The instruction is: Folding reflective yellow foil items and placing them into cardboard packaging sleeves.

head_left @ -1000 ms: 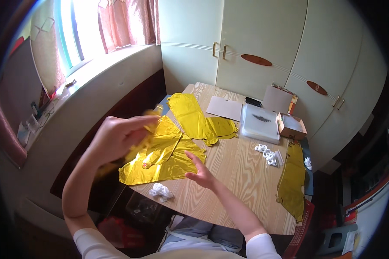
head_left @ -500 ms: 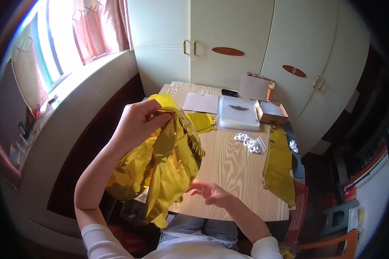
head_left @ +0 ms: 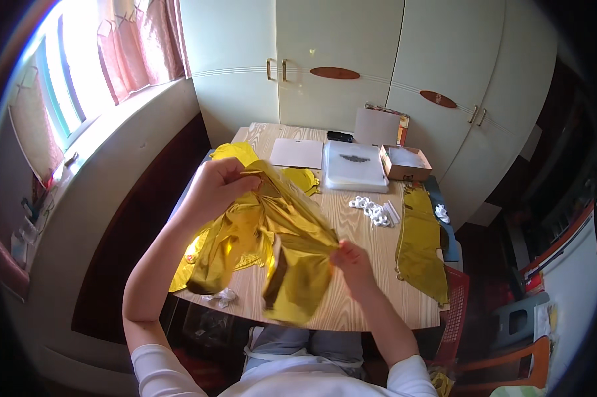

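A limp, creased gold foil balloon hangs in the air over the near part of the table, stretched between my hands. My left hand pinches its upper left end between thumb and fingers. Its right edge is gripped by my right hand, lower down and closed. The lower folds droop toward the table's front edge and are slightly blurred. Behind it, more gold foil lies on the left side of the table, partly covered by my left hand and the held piece. Another small flat gold foil piece rests farther back.
On the wooden table are white rings, a stack of clear plastic bags, a cardboard box, a pale sheet and a black object. Flat gold foil overhangs the right edge. Crumpled white material lies front left.
My right hand has moved up and right and taken hold of the foil balloon's edge. The foil is pulled out to the right, uncovering the table's front left. The view has shifted slightly.
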{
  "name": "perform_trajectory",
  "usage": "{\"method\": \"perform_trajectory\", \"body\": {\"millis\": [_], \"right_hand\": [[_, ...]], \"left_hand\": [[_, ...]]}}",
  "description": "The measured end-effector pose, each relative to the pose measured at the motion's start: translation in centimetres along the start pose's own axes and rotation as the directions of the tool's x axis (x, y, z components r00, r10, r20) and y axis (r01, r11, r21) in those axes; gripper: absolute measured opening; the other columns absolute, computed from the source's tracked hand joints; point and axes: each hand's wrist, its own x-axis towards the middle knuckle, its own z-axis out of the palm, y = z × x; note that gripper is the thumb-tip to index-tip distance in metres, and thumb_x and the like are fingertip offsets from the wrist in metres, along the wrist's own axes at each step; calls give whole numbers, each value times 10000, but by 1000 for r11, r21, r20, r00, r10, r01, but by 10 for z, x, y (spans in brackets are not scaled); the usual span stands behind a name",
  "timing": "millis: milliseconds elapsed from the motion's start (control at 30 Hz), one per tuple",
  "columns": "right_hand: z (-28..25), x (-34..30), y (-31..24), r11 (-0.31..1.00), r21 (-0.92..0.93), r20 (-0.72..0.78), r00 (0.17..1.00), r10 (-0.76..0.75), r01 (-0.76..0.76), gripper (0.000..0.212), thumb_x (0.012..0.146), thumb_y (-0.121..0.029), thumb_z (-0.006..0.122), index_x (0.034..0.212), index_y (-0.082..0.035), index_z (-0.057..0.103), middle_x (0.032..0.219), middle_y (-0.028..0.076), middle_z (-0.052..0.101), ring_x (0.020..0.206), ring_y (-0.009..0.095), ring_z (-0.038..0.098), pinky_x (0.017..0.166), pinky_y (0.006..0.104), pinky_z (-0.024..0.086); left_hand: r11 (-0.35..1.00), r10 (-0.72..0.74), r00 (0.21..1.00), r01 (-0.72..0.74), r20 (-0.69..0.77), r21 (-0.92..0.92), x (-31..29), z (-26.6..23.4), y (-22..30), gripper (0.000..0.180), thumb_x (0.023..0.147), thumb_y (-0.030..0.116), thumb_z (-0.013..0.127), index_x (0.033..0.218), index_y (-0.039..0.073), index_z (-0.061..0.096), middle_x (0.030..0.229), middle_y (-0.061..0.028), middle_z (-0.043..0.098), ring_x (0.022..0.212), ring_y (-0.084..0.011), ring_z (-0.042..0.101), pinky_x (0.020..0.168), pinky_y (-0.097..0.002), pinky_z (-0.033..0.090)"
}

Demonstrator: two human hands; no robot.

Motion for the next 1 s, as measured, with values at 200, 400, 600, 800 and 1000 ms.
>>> {"method": "perform_trajectory", "body": {"millis": [200, 400, 600, 800, 1000], "right_hand": [[-51, 10, -49, 915, -362, 77, 984, -161, 178, 145, 957, -156, 633, 953, -20, 581, 833, -15, 621, 737, 41, 517, 654, 215, 429], [-122, 48, -21, 380, -923, 49, 999, -21, 54, 242, 895, -255, 678, 953, -22, 647, 809, 116, 692, 667, 212, 645, 625, 335, 489], [-160, 68, 41, 193, -977, -78, 995, 67, -90, 269, 872, -324, 662, 937, -63, 653, 913, 147, 688, 884, 334, 650, 762, 433, 498], [-174, 86, 86, 152, -987, -66, 993, -95, -51, 214, 847, -247, 700, 950, -79, 616, 972, 137, 649, 928, 353, 616, 767, 438, 491], [-138, 73, 77, -83, -985, 167, 954, -250, 151, 410, 860, -305, 681, 1187, -89, 562, 1241, 110, 558, 1184, 267, 524, 925, 427, 455]], "left_hand": [[996, -89, 983, 92, 158, -15, 13, 25, -16, 220, 879, 193, 716, 859, -15, 646, 631, 3, 582, 547, -36, 474, 479, -225, 364], [988, -102, 898, 41, 428, 148, 37, 106, -117, 215, 889, 212, 693, 912, 0, 665, 731, -50, 689, 630, -75, 603, 562, -248, 461], [963, -185, 907, 90, 379, 256, 24, 180, -192, 230, 835, 252, 685, 929, 44, 706, 861, -121, 699, 808, -258, 668, 724, -374, 521], [917, -43, 986, -25, 162, 399, 9, 185, -196, 276, 816, 264, 691, 1047, 113, 674, 1075, -124, 593, 1041, -324, 579, 887, -408, 488], [737, -119, 957, -94, 266, 670, -22, 91, -217, 656, 751, 291, 720, 1329, 81, 489, 1332, -177, 503, 1237, -342, 487, 1010, -445, 435]]}}
